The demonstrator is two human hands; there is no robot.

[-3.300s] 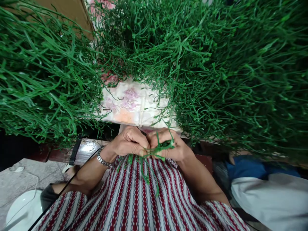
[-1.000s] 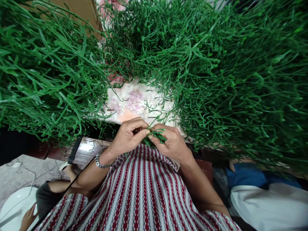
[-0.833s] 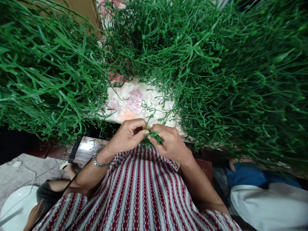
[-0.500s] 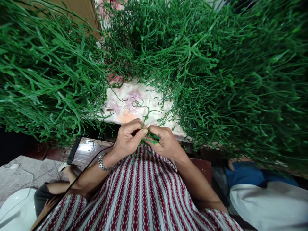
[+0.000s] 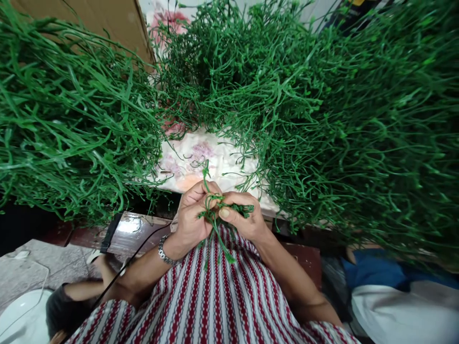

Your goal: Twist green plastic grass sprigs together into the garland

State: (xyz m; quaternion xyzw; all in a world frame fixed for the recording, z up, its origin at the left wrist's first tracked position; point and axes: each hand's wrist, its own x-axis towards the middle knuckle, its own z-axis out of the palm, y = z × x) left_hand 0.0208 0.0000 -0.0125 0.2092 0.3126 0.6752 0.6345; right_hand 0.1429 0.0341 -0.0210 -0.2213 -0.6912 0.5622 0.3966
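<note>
The sprig (image 5: 245, 209) and the heaps (image 5: 358, 129) were green. The cloth (image 5: 231, 165) was white, blotched purple and orange; the garment (image 5: 218, 291) striped red and white; the bracelet (image 5: 162, 250) silver; the box (image 5: 118, 24) brown.

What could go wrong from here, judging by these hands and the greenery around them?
The thin, branching green stems, held in the left hand and right hand, might tangle or snap. The dense green stem heap at left droops past the near edge of the white, floral-patterned covering, so strands could fall.
</note>
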